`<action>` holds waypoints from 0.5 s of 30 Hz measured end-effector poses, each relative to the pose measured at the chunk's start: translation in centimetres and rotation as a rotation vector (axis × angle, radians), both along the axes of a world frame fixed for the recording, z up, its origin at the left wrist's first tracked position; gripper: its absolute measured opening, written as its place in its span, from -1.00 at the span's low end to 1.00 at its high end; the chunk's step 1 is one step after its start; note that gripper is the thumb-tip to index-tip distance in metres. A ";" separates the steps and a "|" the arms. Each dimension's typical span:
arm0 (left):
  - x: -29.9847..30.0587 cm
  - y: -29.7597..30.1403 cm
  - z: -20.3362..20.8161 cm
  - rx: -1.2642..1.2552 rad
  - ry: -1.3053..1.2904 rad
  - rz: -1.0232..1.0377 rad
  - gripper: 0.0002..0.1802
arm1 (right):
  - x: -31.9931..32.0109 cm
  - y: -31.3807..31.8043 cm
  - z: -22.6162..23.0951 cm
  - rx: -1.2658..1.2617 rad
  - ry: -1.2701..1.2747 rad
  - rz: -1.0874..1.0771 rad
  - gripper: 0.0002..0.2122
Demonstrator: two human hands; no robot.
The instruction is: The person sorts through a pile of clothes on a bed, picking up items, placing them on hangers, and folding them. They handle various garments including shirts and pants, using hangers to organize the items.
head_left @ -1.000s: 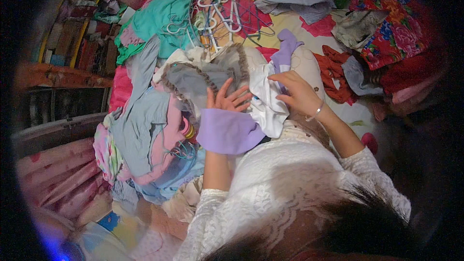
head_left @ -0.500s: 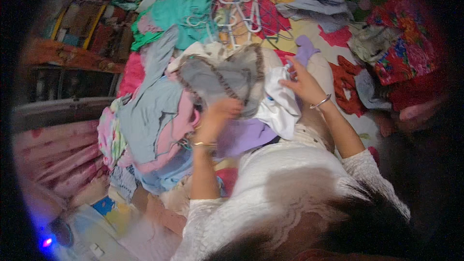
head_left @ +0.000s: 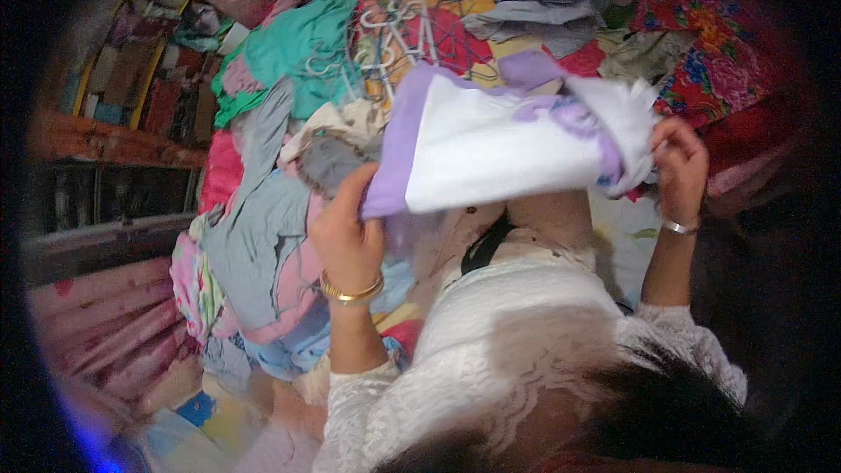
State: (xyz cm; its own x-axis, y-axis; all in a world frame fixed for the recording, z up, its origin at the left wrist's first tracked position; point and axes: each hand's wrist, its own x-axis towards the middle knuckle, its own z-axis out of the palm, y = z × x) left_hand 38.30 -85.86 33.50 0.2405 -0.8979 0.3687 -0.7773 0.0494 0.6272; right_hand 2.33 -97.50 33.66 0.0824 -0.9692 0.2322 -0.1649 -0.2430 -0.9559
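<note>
A flower-patterned bedspread (head_left: 620, 229) is heaped with rumpled clothes (head_left: 252, 221) beside an orange-edged shelf (head_left: 131, 142). A white garment (head_left: 495, 147) with purple borders is stretched above the lap (head_left: 550, 226); slim white hangers (head_left: 427, 22) are tangled beyond. Bunched on the lap a second earlier, the garment is now raised, its purple edge gripped by the left hand (head_left: 346, 232), its gathered end by the right hand (head_left: 681, 168).

The garment (head_left: 499, 153) was white with a broad purple band and a purple print.
Red fabric (head_left: 731, 52) bore blue, pink and orange flowers; the cloth (head_left: 307, 48) was green, the shirt (head_left: 250, 228) plain grey, the lace top (head_left: 447, 298) white, the drape (head_left: 114, 324) pink with darker spots, the left bangle (head_left: 352, 297) gold, the right bangle (head_left: 680, 228) silver.
</note>
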 end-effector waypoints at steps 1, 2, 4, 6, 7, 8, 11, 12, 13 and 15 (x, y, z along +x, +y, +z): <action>0.1 0.3 -0.2 0.040 -0.138 -0.013 -0.61 | -0.7 1.3 -0.9 0.221 0.102 0.068 -0.90; 0.2 0.5 -0.6 0.078 -0.275 -0.028 -0.64 | -1.4 2.3 -1.7 0.443 0.203 0.133 -0.89; 0.8 1.7 -3.4 0.382 -0.566 0.020 -0.70 | -2.2 3.5 -3.6 0.725 0.589 0.300 -0.86; 1.6 3.8 -6.2 0.655 -0.736 -0.007 -0.73 | -2.9 4.1 -7.1 0.350 0.996 0.251 -0.83; 1.9 5.1 -6.9 0.770 -0.757 -0.054 -0.74 | -2.6 3.8 -7.8 0.243 1.059 0.190 -0.82; 2.1 5.9 -7.2 0.887 -0.775 -0.102 -0.73 | -2.1 3.3 -8.1 0.135 1.120 0.130 -0.82; 0.2 2.5 -6.7 0.836 -0.492 -0.064 -0.73 | 2.6 0.6 -8.4 0.089 0.799 0.250 -0.80; -0.6 1.0 -6.8 0.743 -0.407 -0.037 -0.72 | 4.6 -0.5 -9.2 0.099 0.720 0.302 -0.80; -1.2 -0.9 -8.0 0.612 -0.340 -0.070 -0.71 | 6.5 -1.7 -10.6 0.105 0.644 0.349 -0.80; -1.8 -4.8 -11.2 0.285 -0.330 -0.023 -0.69 | 11.6 -4.6 -13.8 0.031 0.665 0.403 -0.83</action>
State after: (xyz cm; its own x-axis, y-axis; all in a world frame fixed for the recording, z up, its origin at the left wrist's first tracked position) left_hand 36.51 -90.66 22.32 0.1301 -0.9787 0.1590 -0.9391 -0.0701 0.3364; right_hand 13.95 -102.15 19.89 0.5423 -0.8400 -0.0160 -0.6104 -0.3808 -0.6945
